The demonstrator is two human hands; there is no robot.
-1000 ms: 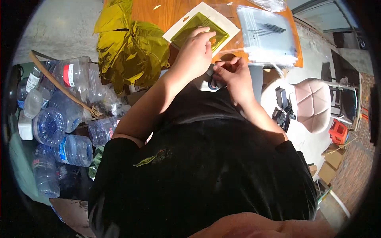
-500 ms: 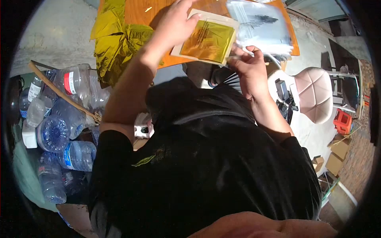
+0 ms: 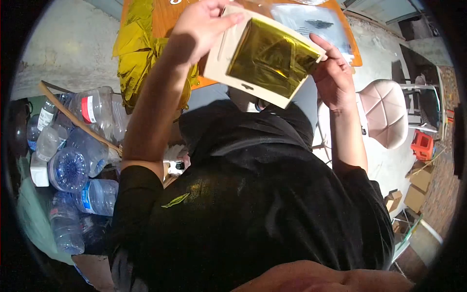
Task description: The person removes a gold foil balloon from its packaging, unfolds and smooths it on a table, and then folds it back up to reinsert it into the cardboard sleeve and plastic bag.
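Observation:
A flat cream cardboard packet (image 3: 215,72) with a shiny gold film panel (image 3: 272,56) and a small hanger slot is held up, tilted, over the table's near edge. My left hand (image 3: 206,22) pinches its upper left side, thumb on the front face. At the right corner, the fingertips of my right hand (image 3: 334,75) grip the edge; part of those fingers is hidden behind the packet. Crumpled gold film (image 3: 134,63) hangs over the table's left side. Behind the packet lies a pile of clear plastic bags (image 3: 311,24).
The wooden table (image 3: 163,22) is at the top. Several empty plastic bottles (image 3: 68,168) crowd the left, with a wooden stick (image 3: 73,114) across them. To the right are a padded chair (image 3: 384,114), a red stool (image 3: 422,145) and cardboard boxes (image 3: 416,197).
The packet has come nearer and turned clockwise, its lower edge now beyond the table. My right hand has moved right and up to its right corner; my left hand has shifted left.

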